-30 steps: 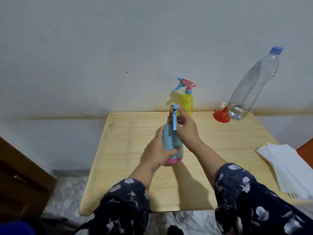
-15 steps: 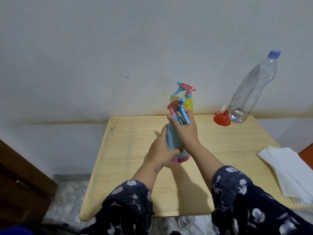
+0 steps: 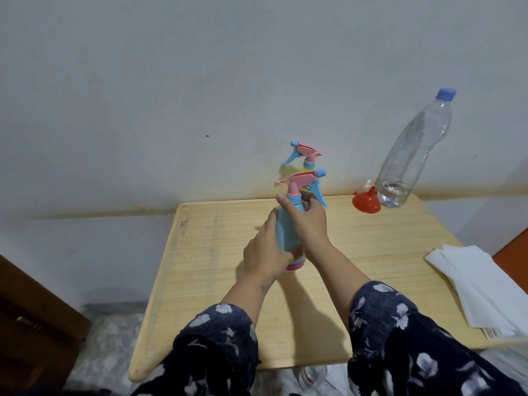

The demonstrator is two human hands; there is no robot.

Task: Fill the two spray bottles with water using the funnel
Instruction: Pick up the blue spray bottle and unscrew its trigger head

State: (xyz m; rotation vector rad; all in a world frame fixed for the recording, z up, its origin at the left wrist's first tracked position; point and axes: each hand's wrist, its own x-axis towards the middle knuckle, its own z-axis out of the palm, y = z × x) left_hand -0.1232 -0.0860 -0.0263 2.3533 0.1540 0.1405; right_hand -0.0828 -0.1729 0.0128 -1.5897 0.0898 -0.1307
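Observation:
A blue spray bottle (image 3: 286, 234) with a pink base stands upright mid-table. My left hand (image 3: 264, 252) grips its body from the left. My right hand (image 3: 307, 220) is curled round its neck just under the pink and blue trigger head (image 3: 303, 178). Behind it by the wall stands a yellow spray bottle (image 3: 393, 155), mostly hidden, only its pink and blue head showing. A red funnel (image 3: 366, 202) sits mouth down at the back right. Beside it a tall clear water bottle (image 3: 414, 152) with a blue cap holds a little water at the bottom.
The wooden table (image 3: 217, 281) stands against a white wall. A stack of white paper napkins (image 3: 483, 284) lies at the table's right edge. Dark wooden furniture (image 3: 31, 318) stands low at the left.
The trigger head has turned under my right hand: its blue lever faced me, now it points right and back. My left hand has kept its hold on the body.

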